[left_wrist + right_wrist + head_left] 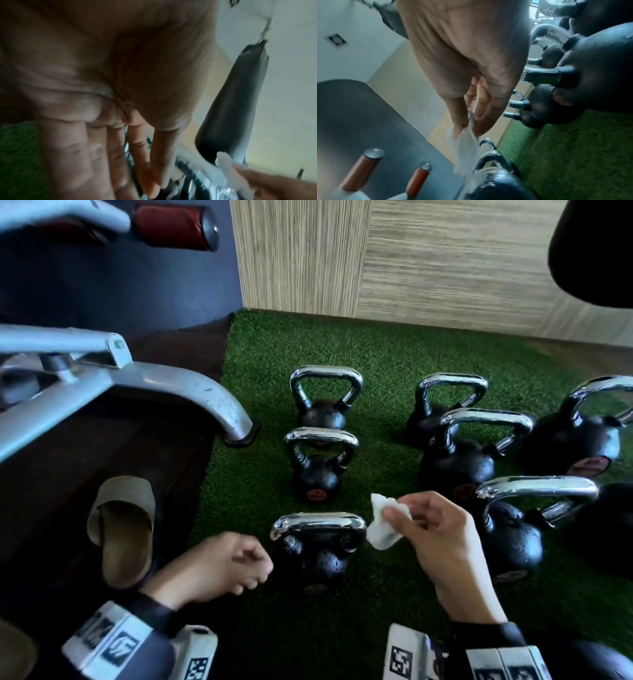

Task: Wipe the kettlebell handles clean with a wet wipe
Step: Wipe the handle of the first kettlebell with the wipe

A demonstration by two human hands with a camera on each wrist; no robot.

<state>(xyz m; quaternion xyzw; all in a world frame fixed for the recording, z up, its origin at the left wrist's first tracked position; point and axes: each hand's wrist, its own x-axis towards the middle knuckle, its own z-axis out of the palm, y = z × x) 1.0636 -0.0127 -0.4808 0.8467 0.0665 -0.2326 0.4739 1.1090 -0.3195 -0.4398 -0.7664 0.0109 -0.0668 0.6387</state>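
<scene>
The right hand (442, 546) pinched the wet wipe (385, 523) beside the nearest kettlebell's handle (318, 523), the left hand (219, 566) loosely curled and empty; so light a pinch might drop it.

Head view: nearest kettlebell (317, 549) at centre-bottom on turf (260, 484). Left hand (219, 566) at its 9 o'clock, just beside. Right hand (442, 539) at its 3 o'clock, pinching wet wipe (383, 525) beside the handle's right end. Two kettlebells at 12. Four more at 1–3. Slipper (123, 529) at 9, off turf, bench leg (219, 412) at 11.
</scene>
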